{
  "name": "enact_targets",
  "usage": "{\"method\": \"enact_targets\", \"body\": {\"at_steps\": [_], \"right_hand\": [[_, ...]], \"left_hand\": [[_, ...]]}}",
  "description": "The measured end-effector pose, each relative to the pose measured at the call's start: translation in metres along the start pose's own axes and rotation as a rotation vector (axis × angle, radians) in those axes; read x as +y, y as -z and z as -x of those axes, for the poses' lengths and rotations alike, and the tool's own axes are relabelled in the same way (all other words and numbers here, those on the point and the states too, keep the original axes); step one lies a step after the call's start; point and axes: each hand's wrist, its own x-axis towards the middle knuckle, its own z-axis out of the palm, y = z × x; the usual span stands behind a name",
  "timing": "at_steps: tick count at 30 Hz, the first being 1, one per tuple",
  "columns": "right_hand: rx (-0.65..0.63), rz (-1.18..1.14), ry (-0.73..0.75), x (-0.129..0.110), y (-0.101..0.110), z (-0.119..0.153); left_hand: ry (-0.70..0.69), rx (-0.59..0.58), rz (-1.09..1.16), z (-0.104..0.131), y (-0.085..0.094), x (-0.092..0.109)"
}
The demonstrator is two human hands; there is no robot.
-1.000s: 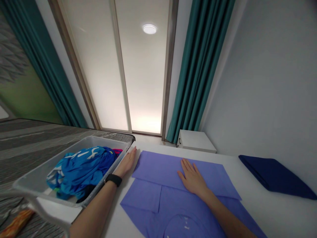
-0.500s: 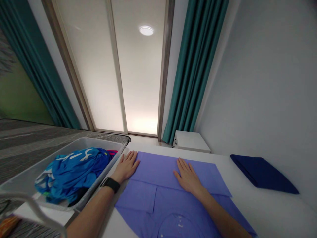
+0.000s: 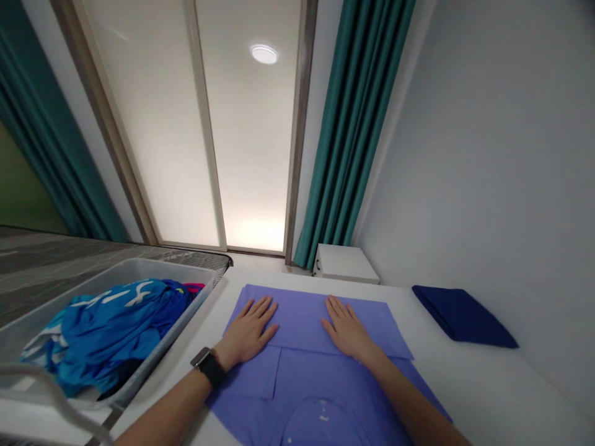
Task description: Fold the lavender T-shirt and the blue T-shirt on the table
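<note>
A purple shirt (image 3: 302, 378) lies on the white table, its far part folded over in a flat band and its round collar near the bottom of the view. My left hand (image 3: 248, 328) rests flat on the left part of that band, fingers spread, with a black watch on the wrist. On the right part of the band lies my right hand (image 3: 346, 328), palm down with its thumb apart. Neither hand grips the cloth.
A clear plastic bin (image 3: 139, 266) holding crumpled blue clothes (image 3: 121, 322) stands at the left. A folded navy cloth (image 3: 465, 316) lies on the table (image 3: 493, 384) at the right, near the wall. Beyond the table is a white cabinet (image 3: 346, 263).
My left hand has moved from the shirt's left edge inward onto the folded band. My right hand stays on the cloth. The view has shifted slightly to the right.
</note>
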Motion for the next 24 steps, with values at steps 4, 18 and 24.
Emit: {"method": "enact_targets", "body": {"at_steps": [4, 18, 24], "right_hand": [[-0.003, 0.019, -0.052, 0.03, 0.0, 0.013], [0.064, -0.012, -0.051, 0.094, 0.004, 0.024], [0.097, -0.08, -0.125, 0.12, 0.0, 0.031]], "left_hand": [[-0.002, 0.02, -0.003, 0.0, -0.002, -0.002], [-0.078, 0.106, -0.042, 0.001, 0.008, -0.001], [-0.053, 0.102, -0.032, 0.001, -0.003, -0.007]]}}
